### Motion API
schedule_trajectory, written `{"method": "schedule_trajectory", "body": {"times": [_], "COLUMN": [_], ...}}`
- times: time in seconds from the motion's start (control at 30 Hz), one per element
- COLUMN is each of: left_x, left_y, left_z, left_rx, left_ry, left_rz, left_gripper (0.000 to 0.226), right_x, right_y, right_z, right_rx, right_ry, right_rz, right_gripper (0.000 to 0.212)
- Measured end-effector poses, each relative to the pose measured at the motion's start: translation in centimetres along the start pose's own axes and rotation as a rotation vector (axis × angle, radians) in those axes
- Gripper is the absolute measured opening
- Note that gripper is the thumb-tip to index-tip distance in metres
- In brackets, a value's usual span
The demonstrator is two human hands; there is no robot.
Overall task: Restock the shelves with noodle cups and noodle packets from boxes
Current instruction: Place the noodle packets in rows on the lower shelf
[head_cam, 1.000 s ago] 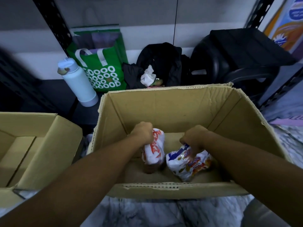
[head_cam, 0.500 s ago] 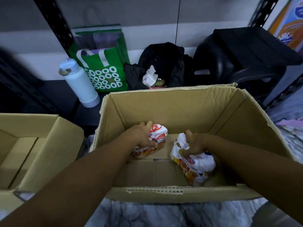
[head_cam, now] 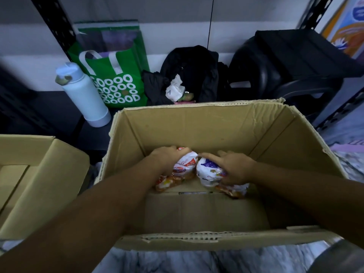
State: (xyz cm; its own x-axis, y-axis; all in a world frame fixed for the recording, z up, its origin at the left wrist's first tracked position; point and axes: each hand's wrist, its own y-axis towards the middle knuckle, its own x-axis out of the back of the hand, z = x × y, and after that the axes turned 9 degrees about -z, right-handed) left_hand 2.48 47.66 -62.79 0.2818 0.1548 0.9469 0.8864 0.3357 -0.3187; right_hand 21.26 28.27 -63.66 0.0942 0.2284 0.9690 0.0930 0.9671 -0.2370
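Observation:
An open cardboard box (head_cam: 197, 127) stands in front of me on the marbled floor. Both my hands are inside it, near the far wall. My left hand (head_cam: 164, 159) grips a white and red noodle packet (head_cam: 184, 170). My right hand (head_cam: 235, 166) holds a second noodle packet (head_cam: 209, 171), white with purple and orange print, fingers wrapped over its top. The two packets touch each other just above the box's bottom flaps. The rest of the box floor is bare cardboard.
A second open cardboard box (head_cam: 39, 174) sits at the left. Behind the boxes on a low dark shelf are a white bottle (head_cam: 84, 95), a green tote bag (head_cam: 116, 79), a black bag (head_cam: 191, 73) and a black stool (head_cam: 291, 66). Black rack posts (head_cam: 53, 26) rise at both sides.
Both hands have lifted the packets towards the box's far wall and brought them together. The right hand's packet has come up from lying low near the front.

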Motion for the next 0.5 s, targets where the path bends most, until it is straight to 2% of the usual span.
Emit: {"method": "schedule_trajectory", "body": {"times": [0.07,0.2,0.3,0.37,0.5], "left_x": [0.1,-0.7,-2.0,-2.8,-4.0], "left_y": [-0.2,-0.4,0.1,0.1,0.6], "left_z": [0.2,-1.4,-1.9,-2.0,-1.8], "left_rx": [-0.018,-0.013,0.015,0.027,0.018], "left_ry": [0.056,0.133,0.074,0.033,0.054], "left_rz": [-0.072,-0.060,0.033,0.021,-0.016], "left_gripper": [0.086,0.108,0.111,0.109,0.113], "right_x": [0.3,-1.2,-2.4,-2.8,-3.7], "right_y": [-0.2,0.1,0.9,1.3,1.8], "right_z": [-0.7,-0.6,-0.1,-0.3,-1.2], "right_rx": [0.029,0.017,0.002,0.007,0.036], "right_ry": [-0.129,-0.182,-0.198,-0.224,-0.212], "right_rz": [-0.042,0.068,0.099,0.091,0.037], "right_gripper": [0.092,0.080,0.094,0.105,0.103]}}
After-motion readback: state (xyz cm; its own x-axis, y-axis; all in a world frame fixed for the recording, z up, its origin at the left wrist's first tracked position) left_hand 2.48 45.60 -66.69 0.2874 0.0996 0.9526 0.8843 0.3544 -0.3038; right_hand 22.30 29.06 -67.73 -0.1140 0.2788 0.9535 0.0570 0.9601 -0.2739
